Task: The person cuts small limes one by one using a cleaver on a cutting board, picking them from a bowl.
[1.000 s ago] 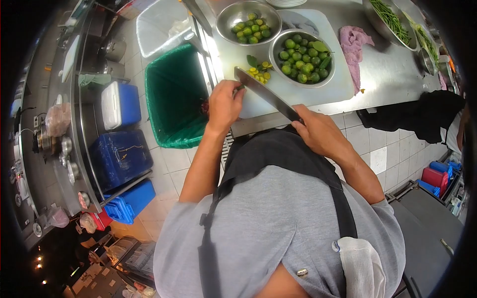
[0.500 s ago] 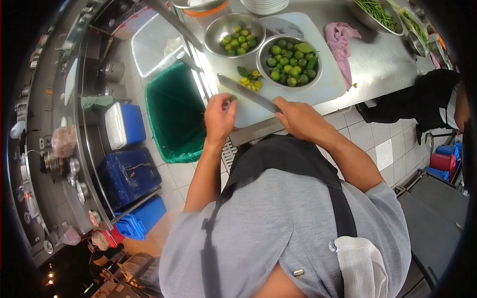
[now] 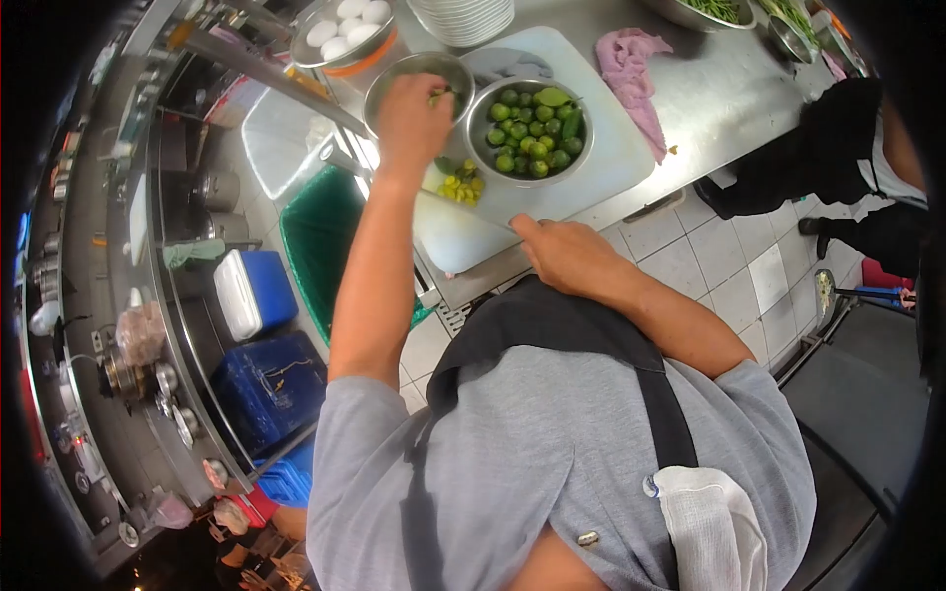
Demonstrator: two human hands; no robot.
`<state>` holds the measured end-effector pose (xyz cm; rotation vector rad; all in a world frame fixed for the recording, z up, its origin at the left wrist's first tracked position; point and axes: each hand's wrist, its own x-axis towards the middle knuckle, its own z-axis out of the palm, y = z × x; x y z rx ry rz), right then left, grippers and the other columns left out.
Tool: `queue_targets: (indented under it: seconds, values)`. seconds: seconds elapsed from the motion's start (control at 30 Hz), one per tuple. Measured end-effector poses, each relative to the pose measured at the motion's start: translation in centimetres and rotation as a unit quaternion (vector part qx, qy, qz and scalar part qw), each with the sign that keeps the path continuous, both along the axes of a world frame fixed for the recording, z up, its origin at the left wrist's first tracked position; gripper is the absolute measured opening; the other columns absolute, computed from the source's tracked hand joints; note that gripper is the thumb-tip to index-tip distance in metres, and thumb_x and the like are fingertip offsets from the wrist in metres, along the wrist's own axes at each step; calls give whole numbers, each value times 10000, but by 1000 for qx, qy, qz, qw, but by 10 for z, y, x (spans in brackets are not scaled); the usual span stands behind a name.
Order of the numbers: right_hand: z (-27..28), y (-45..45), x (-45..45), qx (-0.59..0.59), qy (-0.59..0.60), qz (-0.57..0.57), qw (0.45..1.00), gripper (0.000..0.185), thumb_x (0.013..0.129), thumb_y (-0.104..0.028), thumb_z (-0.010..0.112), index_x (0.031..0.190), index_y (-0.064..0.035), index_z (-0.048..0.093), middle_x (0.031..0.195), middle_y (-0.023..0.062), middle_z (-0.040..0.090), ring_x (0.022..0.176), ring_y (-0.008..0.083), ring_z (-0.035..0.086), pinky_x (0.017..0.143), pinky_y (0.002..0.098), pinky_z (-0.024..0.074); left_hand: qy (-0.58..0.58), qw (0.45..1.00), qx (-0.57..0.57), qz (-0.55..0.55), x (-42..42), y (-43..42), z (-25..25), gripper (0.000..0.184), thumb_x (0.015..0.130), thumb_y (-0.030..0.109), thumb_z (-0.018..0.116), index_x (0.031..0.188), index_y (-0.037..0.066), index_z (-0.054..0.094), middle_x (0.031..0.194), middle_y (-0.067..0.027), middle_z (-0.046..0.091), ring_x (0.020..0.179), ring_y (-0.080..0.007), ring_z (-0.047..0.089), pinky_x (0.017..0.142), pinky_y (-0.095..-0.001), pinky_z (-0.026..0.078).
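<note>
My left hand (image 3: 414, 118) reaches into the left metal bowl (image 3: 460, 75), fingers curled around a small green lime (image 3: 442, 97). Most of that bowl's contents are hidden behind the hand. In my right hand (image 3: 567, 253) is a knife (image 3: 463, 209), its blade pointing left, low over the white cutting board (image 3: 621, 177). Small yellow-green trimmings (image 3: 459, 185) lie on the board just beyond the blade. Right of them stands a second metal bowl (image 3: 588, 148) full of whole green limes (image 3: 532, 128), some with leaves.
A pink cloth (image 3: 631, 74) lies right of the board. Behind are stacked white plates (image 3: 461, 20) and a bowl of eggs (image 3: 340, 34). A green-lined bin (image 3: 320, 231) stands below the counter's left edge. Another person's dark-trousered legs (image 3: 788, 138) are at right.
My left hand has moved from the board's near-left edge up into the left bowl. The right hand with the knife has shifted slightly left and down, and the view has shifted.
</note>
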<state>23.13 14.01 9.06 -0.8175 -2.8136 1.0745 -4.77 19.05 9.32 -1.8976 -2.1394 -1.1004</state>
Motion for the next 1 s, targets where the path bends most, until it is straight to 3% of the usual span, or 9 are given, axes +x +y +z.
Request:
queue_targets:
  seconds: [0.07,0.17,0.27,0.67,0.7,0.8,1.0]
  values:
    - [-1,-3,1,11,0,1,1000,196,969,-68,531,1150,4,508,911,280,710,876,492,705,761,585,548,65,995,18,-78,26,11,-4,239,868,116,710,1095,56,753,1043,-156,695,1012,-385,658,899,-486,530]
    - [-1,-4,0,19,-15,9,1000,219,945,-53,546,1152,7,512,923,276,710,874,485,709,753,575,555,186,978,-35,-93,53,26,-14,220,838,93,700,1051,87,754,1019,-138,681,980,-370,651,856,-499,519]
    - [-1,-2,3,19,-11,10,1000,227,936,-47,554,1152,10,514,928,276,706,868,483,709,744,566,559,257,959,-71,-95,52,35,-32,279,845,128,738,1122,91,729,1011,-125,667,976,-365,659,824,-510,533]
    - [-6,-3,2,22,-4,19,1000,231,947,-55,537,1169,9,521,917,272,706,853,480,708,746,575,554,273,948,-118,-114,62,26,-30,238,785,79,713,1023,68,703,968,-122,669,909,-348,689,758,-493,545]
    - [-7,-2,3,24,-4,18,1000,233,948,-57,533,1172,9,522,915,271,707,852,481,709,746,576,554,268,946,-140,-117,63,25,-27,306,785,86,726,1087,60,683,981,-143,659,915,-353,696,753,-491,556]
    - [-6,-3,2,27,-1,23,999,246,945,-57,533,1181,11,526,914,273,709,850,483,709,746,577,553,255,938,-214,-97,73,20,-18,247,856,96,709,1099,61,678,1069,-178,688,960,-350,726,790,-472,588]
    - [-9,-5,4,30,4,14,999,280,931,-48,541,1202,19,534,900,279,707,849,488,709,746,577,554,197,954,-194,-116,76,12,-6,297,870,40,677,1159,39,608,1120,-218,652,959,-377,720,800,-493,598]
